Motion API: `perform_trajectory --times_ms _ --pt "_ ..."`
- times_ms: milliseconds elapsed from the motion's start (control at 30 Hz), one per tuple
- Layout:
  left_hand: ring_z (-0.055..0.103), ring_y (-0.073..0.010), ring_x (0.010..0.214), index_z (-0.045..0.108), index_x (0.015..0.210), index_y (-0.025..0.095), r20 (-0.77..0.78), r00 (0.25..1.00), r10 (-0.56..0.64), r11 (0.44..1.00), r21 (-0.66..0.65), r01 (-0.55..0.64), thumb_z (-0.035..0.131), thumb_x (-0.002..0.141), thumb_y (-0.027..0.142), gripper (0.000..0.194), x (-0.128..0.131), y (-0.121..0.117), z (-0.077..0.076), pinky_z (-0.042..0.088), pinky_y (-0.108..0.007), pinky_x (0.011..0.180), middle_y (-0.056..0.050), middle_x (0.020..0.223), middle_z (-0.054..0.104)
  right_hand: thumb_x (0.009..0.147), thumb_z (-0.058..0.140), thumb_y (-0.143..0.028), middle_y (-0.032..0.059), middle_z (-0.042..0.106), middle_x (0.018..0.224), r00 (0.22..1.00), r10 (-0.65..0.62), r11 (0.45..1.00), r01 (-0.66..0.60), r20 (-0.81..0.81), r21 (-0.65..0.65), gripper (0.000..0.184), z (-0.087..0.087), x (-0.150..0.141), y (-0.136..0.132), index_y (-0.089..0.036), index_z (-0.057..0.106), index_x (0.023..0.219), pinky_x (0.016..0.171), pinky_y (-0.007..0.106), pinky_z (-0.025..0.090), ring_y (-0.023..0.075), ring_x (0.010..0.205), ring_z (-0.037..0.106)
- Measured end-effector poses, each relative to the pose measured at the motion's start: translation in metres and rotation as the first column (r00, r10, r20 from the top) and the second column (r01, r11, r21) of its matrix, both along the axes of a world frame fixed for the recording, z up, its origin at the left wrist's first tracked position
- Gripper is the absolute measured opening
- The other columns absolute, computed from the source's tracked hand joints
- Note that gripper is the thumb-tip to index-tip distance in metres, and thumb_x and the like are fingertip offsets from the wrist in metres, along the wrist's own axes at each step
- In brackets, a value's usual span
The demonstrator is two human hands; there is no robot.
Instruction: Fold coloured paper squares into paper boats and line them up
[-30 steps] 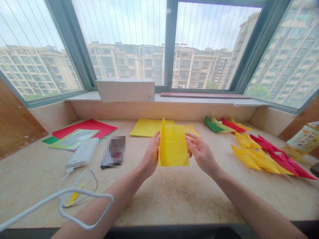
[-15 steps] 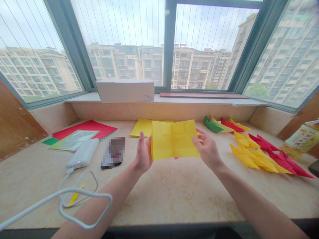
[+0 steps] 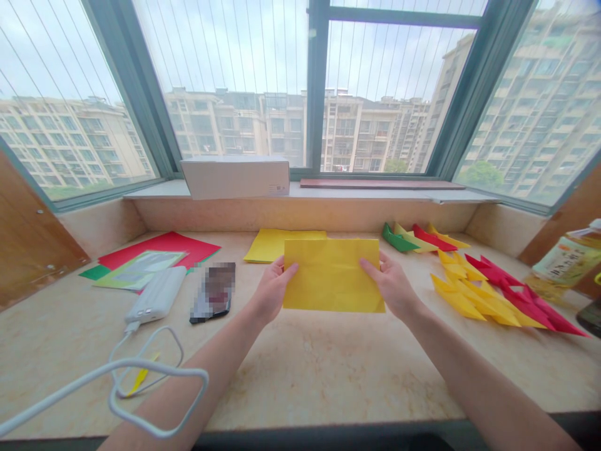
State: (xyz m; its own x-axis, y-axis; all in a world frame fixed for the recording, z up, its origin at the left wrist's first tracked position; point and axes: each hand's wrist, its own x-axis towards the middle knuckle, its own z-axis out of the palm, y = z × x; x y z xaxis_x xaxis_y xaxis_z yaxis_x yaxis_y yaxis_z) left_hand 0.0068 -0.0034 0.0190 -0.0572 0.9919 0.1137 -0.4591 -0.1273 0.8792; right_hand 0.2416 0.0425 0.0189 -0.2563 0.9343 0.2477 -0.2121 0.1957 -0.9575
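Note:
A rectangular sheet of yellow paper (image 3: pixel 334 279) is held up flat above the counter, its face toward me. My left hand (image 3: pixel 275 285) pinches its left edge, thumb on the near side. At the right edge my right hand (image 3: pixel 389 279) grips it the same way, with the fingers behind the paper out of sight. Past the left hand lies a stack of yellow paper (image 3: pixel 267 243), partly covered by the held sheet.
To the left are red paper (image 3: pixel 188 247), a power bank (image 3: pixel 157 293) with a white cable (image 3: pixel 159 366), and a phone (image 3: pixel 213 291). Folded yellow boats (image 3: pixel 479 297), magenta boats (image 3: pixel 530 291) and a green boat (image 3: pixel 399 238) sit right, near a bottle (image 3: pixel 568 260).
The yellow paper showed a vertical middle crease; now a smoother face is toward me, slightly lower. My left thumb has come down onto its front, and both hands grip the edges more firmly.

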Motion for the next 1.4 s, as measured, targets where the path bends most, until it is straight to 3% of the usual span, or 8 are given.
perform_trajectory --times_ms 133,300,533,633,733,833,967,1400 --pt "0.068 -0.0292 0.109 0.064 0.121 0.019 0.017 1.0 0.003 1.0 0.015 -0.003 0.077 0.077 0.023 0.046 0.001 0.001 -0.002 0.051 -0.044 0.099 -0.011 0.109 0.075 0.086 0.066 -0.05 0.0088 0.075 0.101 0.992 -0.083 0.983 0.066 0.091 0.171 0.042 -0.007 0.003 0.004 -0.025 0.066 0.119 0.071 0.041 0.061 0.0303 0.096 0.071" --pt "0.069 -0.0297 0.108 0.066 0.115 0.018 -0.004 1.0 0.008 1.0 0.015 -0.008 0.077 0.077 0.025 0.04 0.003 -0.001 -0.002 0.051 -0.045 0.098 -0.01 0.105 0.076 0.094 0.056 -0.035 0.0105 0.063 0.122 0.902 -0.294 0.78 0.034 0.317 0.625 0.026 -0.016 0.004 0.006 -0.028 0.075 0.111 0.097 0.045 0.051 0.0274 0.116 0.061" --pt "0.068 -0.0279 0.104 0.062 0.115 0.018 -0.097 0.99 0.1 0.994 0.062 -0.095 0.079 0.077 0.032 0.044 -0.002 0.006 -0.008 0.051 -0.043 0.095 -0.011 0.108 0.074 0.097 0.052 -0.042 0.0074 0.072 0.097 0.929 -0.341 0.856 0.244 0.144 0.456 0.03 -0.017 -0.001 -0.003 -0.023 0.068 0.114 0.074 0.041 0.058 0.0273 0.088 0.07" --pt "0.064 -0.0281 0.11 0.062 0.118 0.017 -0.264 0.929 0.261 0.965 0.086 -0.247 0.084 0.071 0.033 0.054 -0.004 0.009 -0.012 0.047 -0.043 0.098 -0.012 0.108 0.072 0.096 0.054 -0.034 0.0092 0.069 0.112 0.858 -0.514 0.665 0.389 0.013 0.638 0.025 -0.017 0.008 -0.004 -0.028 0.07 0.114 0.081 0.046 0.057 0.0292 0.097 0.068" --pt "0.061 -0.0296 0.115 0.065 0.118 0.017 -0.271 0.958 0.089 0.996 0.004 -0.091 0.076 0.078 0.046 0.051 0.0 0.003 -0.014 0.044 -0.044 0.101 -0.017 0.12 0.068 0.094 0.053 -0.018 0.0083 0.061 0.129 0.846 -0.532 0.405 0.222 0.031 0.887 0.037 -0.016 0.016 -0.005 -0.036 0.067 0.123 0.092 0.048 0.052 0.0281 0.111 0.063" --pt "0.06 -0.0318 0.119 0.062 0.127 0.02 -0.078 0.958 -0.277 0.959 0.04 0.28 0.063 0.085 0.059 0.058 0.009 -0.007 -0.013 0.046 -0.046 0.1 -0.017 0.134 0.061 0.094 0.051 -0.012 0.0057 0.064 0.13 0.855 -0.454 0.305 -0.114 0.25 0.946 0.049 -0.015 0.014 -0.008 -0.041 0.059 0.133 0.095 0.046 0.051 0.0256 0.114 0.062" --pt "0.058 -0.0309 0.125 0.062 0.127 0.019 0.017 0.939 -0.344 0.933 0.121 0.339 0.069 0.085 0.049 0.051 0.019 -0.016 -0.012 0.044 -0.041 0.104 -0.015 0.13 0.065 0.099 0.049 -0.016 0.004 0.066 0.132 0.802 -0.375 0.216 -0.412 0.465 0.885 0.046 -0.015 0.0 -0.015 -0.035 0.053 0.14 0.103 0.042 0.046 0.0215 0.121 0.06" --pt "0.065 -0.0293 0.114 0.055 0.135 0.015 0.156 0.979 -0.128 0.991 0.051 0.122 0.065 0.086 0.02 0.051 0.023 -0.015 -0.01 0.049 -0.042 0.102 -0.014 0.12 0.071 0.098 0.049 -0.02 0.0085 0.063 0.136 0.812 -0.325 0.311 -0.393 0.485 0.865 0.038 -0.011 -0.004 -0.015 -0.027 0.054 0.135 0.114 0.049 0.038 0.0222 0.129 0.057"
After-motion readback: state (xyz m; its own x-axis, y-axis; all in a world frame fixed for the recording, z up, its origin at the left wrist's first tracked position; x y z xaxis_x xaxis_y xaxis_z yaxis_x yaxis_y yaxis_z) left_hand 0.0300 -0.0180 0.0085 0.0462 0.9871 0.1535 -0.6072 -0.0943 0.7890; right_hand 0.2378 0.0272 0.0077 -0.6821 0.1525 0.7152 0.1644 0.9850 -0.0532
